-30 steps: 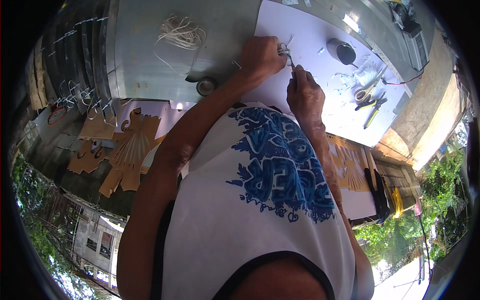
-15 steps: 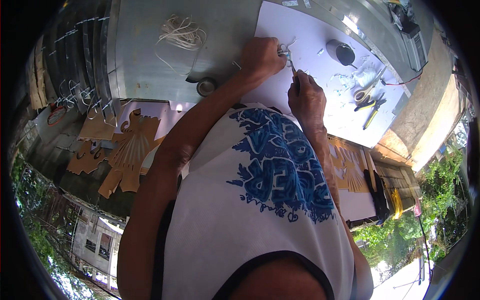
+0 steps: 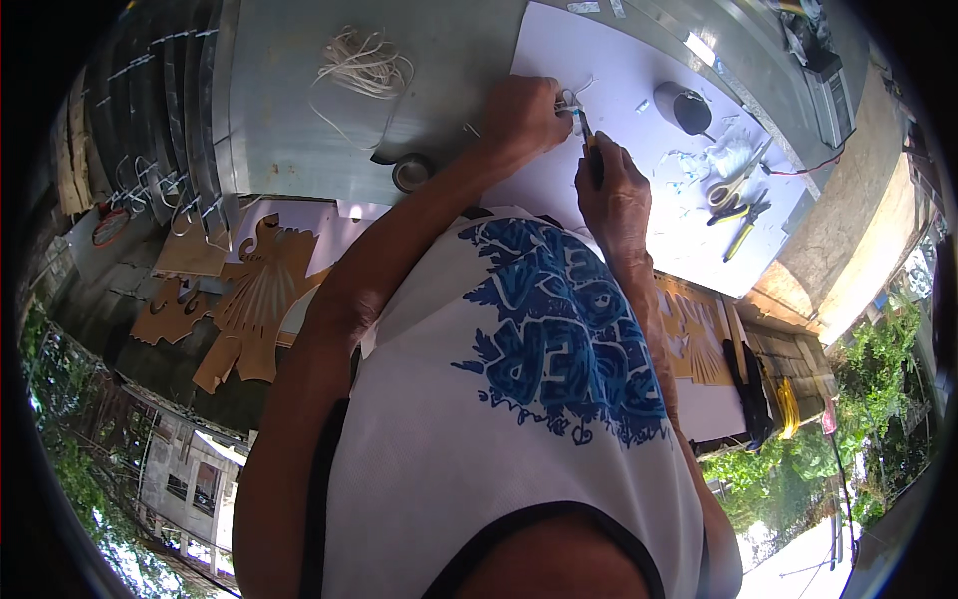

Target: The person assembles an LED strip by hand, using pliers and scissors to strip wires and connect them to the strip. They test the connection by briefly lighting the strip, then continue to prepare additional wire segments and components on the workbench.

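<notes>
My left hand [image 3: 524, 118] is closed, pinching a small looped piece of white cord [image 3: 571, 104] above a white sheet. Loops and a loose end of the cord stick out past its fingertips. My right hand [image 3: 614, 195] is wrapped round a slim hand tool [image 3: 593, 150] with a dark narrow tip and an orange-and-black handle. That tip is at the cord, close beside the left fingertips; whether it touches cannot be made out. The tool's exact kind is hidden by the fingers. Underneath lies the white sheet [image 3: 619, 60] on a grey metal table.
A bundle of white cord [image 3: 367, 68] and a roll of dark tape [image 3: 411, 173] lie on the left. At right are a dark cylinder [image 3: 684, 108], scissors [image 3: 736, 188], yellow-and-black pliers [image 3: 743, 228] and scraps. Cut brown templates [image 3: 267, 285] lie lower left; dark strips [image 3: 165, 110] hang far left.
The tool in my right hand has shifted slightly and its tip reaches a little higher along the cord. My left hand stays almost where it was, still pinching the cord.
</notes>
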`<state>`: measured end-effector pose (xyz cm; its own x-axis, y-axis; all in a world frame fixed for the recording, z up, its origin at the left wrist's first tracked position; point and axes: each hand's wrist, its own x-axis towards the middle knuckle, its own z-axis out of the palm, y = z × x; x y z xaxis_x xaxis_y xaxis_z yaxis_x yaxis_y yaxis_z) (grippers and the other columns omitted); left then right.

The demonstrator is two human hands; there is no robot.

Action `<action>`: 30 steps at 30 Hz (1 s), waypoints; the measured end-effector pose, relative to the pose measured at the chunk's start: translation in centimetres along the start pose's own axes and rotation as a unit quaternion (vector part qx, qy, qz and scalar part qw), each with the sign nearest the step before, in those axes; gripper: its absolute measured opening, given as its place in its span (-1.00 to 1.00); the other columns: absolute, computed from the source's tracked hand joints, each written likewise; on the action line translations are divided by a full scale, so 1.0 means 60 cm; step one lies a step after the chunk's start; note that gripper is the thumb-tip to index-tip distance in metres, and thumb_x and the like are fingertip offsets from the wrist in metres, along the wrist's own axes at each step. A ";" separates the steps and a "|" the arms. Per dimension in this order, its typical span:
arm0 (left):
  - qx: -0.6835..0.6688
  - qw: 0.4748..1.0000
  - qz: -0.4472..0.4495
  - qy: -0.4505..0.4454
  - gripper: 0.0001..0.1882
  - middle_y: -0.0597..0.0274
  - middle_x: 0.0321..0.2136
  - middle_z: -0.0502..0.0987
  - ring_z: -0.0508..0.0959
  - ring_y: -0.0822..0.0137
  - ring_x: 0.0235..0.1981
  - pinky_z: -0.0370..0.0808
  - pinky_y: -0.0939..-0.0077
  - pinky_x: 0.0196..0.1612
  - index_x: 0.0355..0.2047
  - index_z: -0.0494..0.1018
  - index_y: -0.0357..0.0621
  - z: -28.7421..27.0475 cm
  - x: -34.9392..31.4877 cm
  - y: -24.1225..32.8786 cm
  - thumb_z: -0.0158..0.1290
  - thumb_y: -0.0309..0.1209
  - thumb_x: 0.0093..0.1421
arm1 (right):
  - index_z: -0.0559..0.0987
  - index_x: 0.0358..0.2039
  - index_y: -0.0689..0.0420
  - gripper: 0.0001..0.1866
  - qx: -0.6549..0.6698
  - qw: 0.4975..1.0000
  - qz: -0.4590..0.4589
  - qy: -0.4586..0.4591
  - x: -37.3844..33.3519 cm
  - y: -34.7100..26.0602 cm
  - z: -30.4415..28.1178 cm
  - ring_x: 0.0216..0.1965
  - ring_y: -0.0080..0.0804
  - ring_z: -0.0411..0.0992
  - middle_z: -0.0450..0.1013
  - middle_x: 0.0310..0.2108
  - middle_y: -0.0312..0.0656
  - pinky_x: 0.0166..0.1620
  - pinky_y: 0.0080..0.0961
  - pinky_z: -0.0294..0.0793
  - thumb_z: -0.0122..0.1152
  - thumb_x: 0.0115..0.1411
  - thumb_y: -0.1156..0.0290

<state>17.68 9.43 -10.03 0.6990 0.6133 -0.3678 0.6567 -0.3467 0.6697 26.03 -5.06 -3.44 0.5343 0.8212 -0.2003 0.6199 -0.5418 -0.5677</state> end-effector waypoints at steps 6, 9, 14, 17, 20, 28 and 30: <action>-0.003 1.000 0.020 0.015 -0.70 0.01 -0.53 0.64 0.65 0.02 -0.49 0.58 0.25 -0.30 -0.35 0.66 -0.17 0.007 -0.001 -0.007 0.31 -0.26 -0.06 | 0.50 -0.07 0.13 -0.76 -0.009 1.000 -0.008 -0.010 0.006 0.007 0.010 -0.42 0.04 0.58 0.56 -0.32 0.00 -0.36 -0.12 0.58 0.16 0.24 0.47; -0.005 1.000 0.025 0.016 -0.71 0.01 -0.54 0.63 0.65 0.02 -0.49 0.58 0.24 -0.31 -0.36 0.66 -0.17 0.007 -0.001 -0.008 0.31 -0.27 -0.06 | 0.50 -0.07 0.13 -0.76 -0.008 1.000 -0.010 -0.009 0.007 0.007 0.011 -0.42 0.04 0.58 0.56 -0.32 0.00 -0.37 -0.12 0.58 0.16 0.24 0.47; -0.002 0.999 0.029 0.018 -0.73 0.00 -0.55 0.62 0.65 0.01 -0.50 0.58 0.23 -0.33 -0.37 0.65 -0.18 0.008 -0.001 -0.008 0.30 -0.27 -0.05 | 0.50 -0.08 0.13 -0.77 -0.001 1.000 -0.014 -0.006 0.007 0.005 0.009 -0.43 0.03 0.57 0.56 -0.33 0.00 -0.37 -0.12 0.58 0.15 0.24 0.47; -0.005 0.999 0.030 0.021 -0.73 -0.01 -0.55 0.62 0.64 0.01 -0.50 0.58 0.23 -0.33 -0.38 0.64 -0.18 0.007 -0.001 -0.007 0.30 -0.28 -0.05 | 0.50 -0.09 0.13 -0.78 -0.007 1.000 -0.011 -0.013 0.007 0.005 0.009 -0.43 0.03 0.57 0.56 -0.34 -0.01 -0.38 -0.12 0.58 0.15 0.24 0.47; -0.004 0.999 0.036 0.029 -0.74 -0.01 -0.55 0.61 0.64 0.01 -0.50 0.57 0.23 -0.34 -0.38 0.64 -0.18 0.010 -0.001 -0.009 0.30 -0.29 -0.04 | 0.50 -0.09 0.13 -0.78 -0.007 1.000 -0.015 -0.013 0.007 0.006 0.009 -0.44 0.04 0.57 0.56 -0.34 0.00 -0.38 -0.12 0.58 0.15 0.24 0.47; -0.038 0.999 0.034 0.016 -0.81 -0.15 -0.55 0.59 0.64 -0.12 -0.43 0.58 0.10 -0.27 -0.46 0.60 -0.28 0.003 -0.001 -0.001 0.22 -0.37 -0.01 | 0.45 -0.14 0.13 -0.81 -0.045 0.998 -0.014 -0.031 0.019 -0.001 0.019 -0.43 0.07 0.57 0.55 -0.36 0.01 -0.39 -0.08 0.58 0.12 0.21 0.51; -0.027 0.999 0.035 0.030 -0.79 -0.04 -0.57 0.60 0.64 -0.02 -0.50 0.57 0.20 -0.34 -0.42 0.63 -0.20 0.012 0.001 -0.010 0.27 -0.32 -0.02 | 0.44 -0.15 0.13 -0.81 -0.057 0.997 -0.015 -0.046 0.021 -0.006 0.016 -0.42 0.08 0.57 0.54 -0.38 0.01 -0.38 -0.06 0.58 0.12 0.21 0.52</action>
<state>17.54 9.19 -10.92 0.7236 0.6311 -0.2794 0.5888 -0.3531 0.7271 25.95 -3.64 -4.23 0.4638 0.8470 -0.2596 0.6983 -0.5299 -0.4812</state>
